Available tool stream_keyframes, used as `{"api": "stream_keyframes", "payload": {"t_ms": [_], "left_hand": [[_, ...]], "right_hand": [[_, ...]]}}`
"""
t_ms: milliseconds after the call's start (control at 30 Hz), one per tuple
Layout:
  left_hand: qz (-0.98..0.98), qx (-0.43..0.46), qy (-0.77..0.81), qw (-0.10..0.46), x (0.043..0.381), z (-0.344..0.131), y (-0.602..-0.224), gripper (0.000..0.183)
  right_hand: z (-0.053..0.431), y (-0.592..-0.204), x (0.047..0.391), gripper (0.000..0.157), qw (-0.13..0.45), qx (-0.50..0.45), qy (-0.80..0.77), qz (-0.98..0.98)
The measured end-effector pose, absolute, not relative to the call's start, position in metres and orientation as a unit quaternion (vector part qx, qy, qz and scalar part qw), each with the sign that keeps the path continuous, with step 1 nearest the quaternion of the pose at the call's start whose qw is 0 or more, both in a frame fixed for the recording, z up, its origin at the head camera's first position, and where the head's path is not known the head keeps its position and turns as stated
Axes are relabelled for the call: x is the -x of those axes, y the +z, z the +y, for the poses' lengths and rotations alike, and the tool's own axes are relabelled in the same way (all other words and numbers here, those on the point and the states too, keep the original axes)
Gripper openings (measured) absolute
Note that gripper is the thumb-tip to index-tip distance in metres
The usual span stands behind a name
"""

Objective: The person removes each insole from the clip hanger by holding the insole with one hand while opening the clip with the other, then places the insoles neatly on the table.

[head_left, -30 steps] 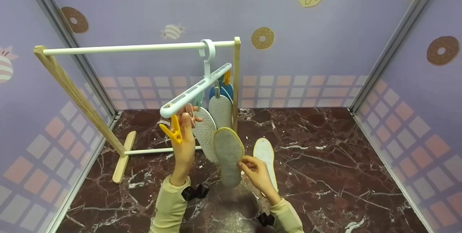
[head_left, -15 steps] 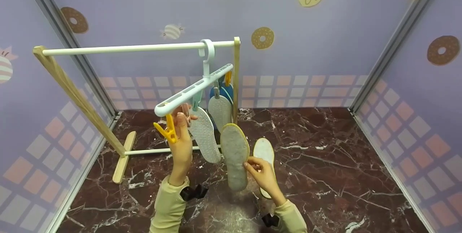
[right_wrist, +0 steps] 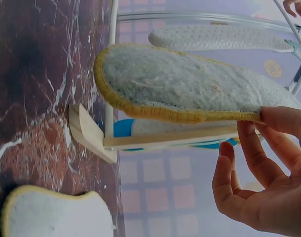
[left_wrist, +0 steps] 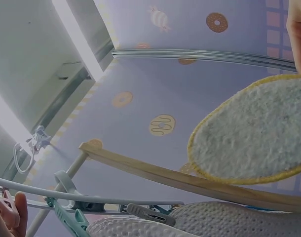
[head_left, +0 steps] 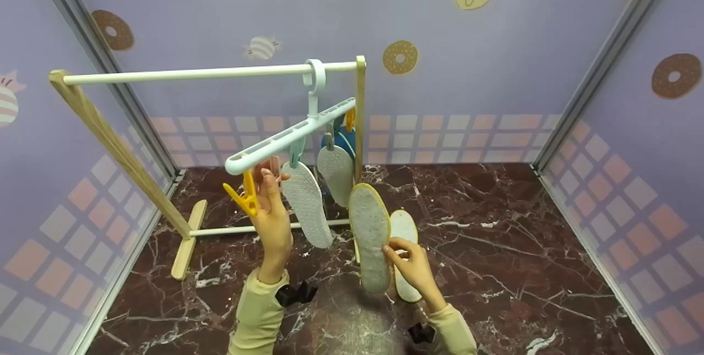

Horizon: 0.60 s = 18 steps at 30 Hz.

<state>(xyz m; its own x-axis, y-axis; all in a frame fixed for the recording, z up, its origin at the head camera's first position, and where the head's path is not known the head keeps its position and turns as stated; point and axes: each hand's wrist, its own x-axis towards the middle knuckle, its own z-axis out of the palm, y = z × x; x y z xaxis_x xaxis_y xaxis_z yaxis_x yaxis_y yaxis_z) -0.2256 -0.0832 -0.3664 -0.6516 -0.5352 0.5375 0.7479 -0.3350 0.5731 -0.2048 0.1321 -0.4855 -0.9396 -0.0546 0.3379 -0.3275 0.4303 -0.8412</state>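
Observation:
My right hand (head_left: 415, 267) pinches a grey felt insole with yellow edging (head_left: 368, 239) by its side, thumb on one face. The insole stands upright above the floor, its top near the hanging insoles. My left hand (head_left: 273, 228) is raised at the near end of the pale clip hanger (head_left: 291, 137), pinching a pink clothespin (left_wrist: 7, 210) between thumb and fingers. A yellow clothespin (head_left: 248, 195) hangs beside that wrist with nothing in it. Two white dimpled insoles hang farther along, one from a teal clothespin (head_left: 296, 152), the other from a grey clothespin (head_left: 330, 137).
A second yellow-edged insole (right_wrist: 56, 212) lies on the dark marbled floor (head_left: 495, 267), behind my right hand. The hanger hooks over the white rail (head_left: 214, 74) of a wooden rack. Something blue (head_left: 346, 137) hangs at the far end, near the rack's right post (head_left: 360, 118).
The held insole has moved right with my right hand, away from the hanging ones. My left hand and the hanger's near end have swung slightly left.

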Motion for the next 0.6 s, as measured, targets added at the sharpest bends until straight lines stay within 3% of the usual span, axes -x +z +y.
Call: {"api": "stream_keyframes", "payload": {"t_ms": [300, 600], "left_hand": [[-0.416, 0.074, -0.825, 0.374, 0.223, -0.082, -0.367, 0.056], [-0.422, 0.038, -0.823, 0.379, 0.224, -0.083, -0.368, 0.061]], "right_hand": [[0.147, -0.487, 0.208, 0.013, 0.122, -0.083, 0.524, -0.839], [0.16, -0.493, 0.211, 0.012, 0.129, -0.065, 0.525, -0.839]]}}
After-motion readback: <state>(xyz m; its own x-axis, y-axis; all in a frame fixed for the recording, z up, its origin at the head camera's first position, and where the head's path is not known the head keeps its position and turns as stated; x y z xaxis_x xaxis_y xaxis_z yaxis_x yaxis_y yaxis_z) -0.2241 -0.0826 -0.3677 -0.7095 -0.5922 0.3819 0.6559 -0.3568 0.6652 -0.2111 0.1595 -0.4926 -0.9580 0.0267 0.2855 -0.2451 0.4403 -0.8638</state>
